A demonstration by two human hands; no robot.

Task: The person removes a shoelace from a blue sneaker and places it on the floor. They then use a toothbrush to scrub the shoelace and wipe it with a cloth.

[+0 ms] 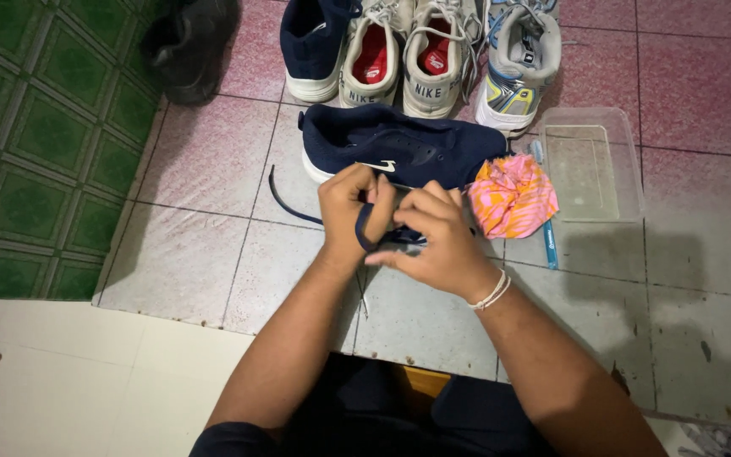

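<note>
While the dark blue lace [285, 203] is pinched in both hands, the dark blue shoe [403, 148] lies on its side on the tiled floor [188, 245], just past the knuckles. The left hand [350, 207] has its fingers closed tight around the lace. The right hand [433, 237] has its fingers curled shut on the lace too, close beside the left. One end of the lace trails loose on the floor to the left, so the lace looks out of the shoe, or mostly out; it cannot be seen if any of it is threaded in. Beside the shoe sit a pink and orange cloth [513, 195], a blue toothbrush [549, 241] and a clear plastic tub [632, 161]. Behind stand the matching blue shoe [315, 42], two grey and white shoes [403, 55] and a grey shoe with blue and yellow [518, 63].
</note>
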